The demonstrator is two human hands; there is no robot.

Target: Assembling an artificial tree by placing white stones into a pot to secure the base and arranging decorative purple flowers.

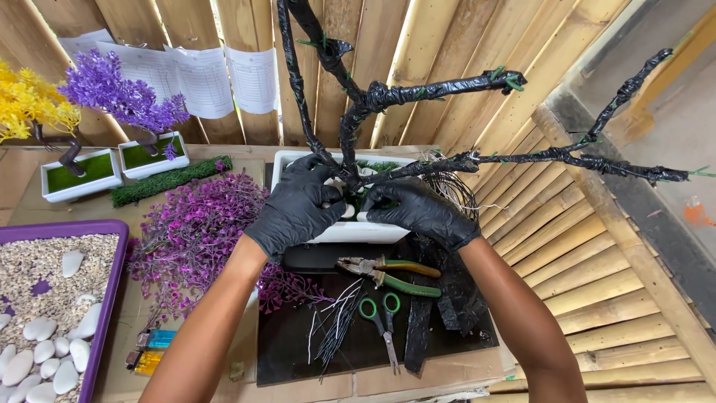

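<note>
- Head view: the person works at the foot of a bare tree frame (358, 101), its trunk and branches wound in black tape, which stands upright in a white rectangular planter (350, 230) at the middle of the bench, against the wooden slat wall.
- The step in hand looks like seating the trunk in the planter; both hands are at the base and none of the foliage is on the branches yet.
- The left hand (298, 205), in a black glove, curls over the near rim of the planter, fingers bent around the lower trunk and what may be white stones inside; the glove hides the exact contact, so whether it clamps the trunk or only presses beside it is hard to tell.
- The right hand (418, 209), also gloved in black, lies half-closed on the planter's right side, fingers pointing inward at the trunk's foot, just beside a coil of thin wire (451, 190).
- Judged from this, the next move calls for a firm hold on the base so that the long branches do not tip the planter.
- Just in front of the planter, on a dark mat, lie green-handled pliers (391, 275), green-handled scissors (384, 321) and cut wire pieces.
- To the left sit purple foliage sprigs (198, 235) and a purple tray of pebbles (110, 283).
</note>
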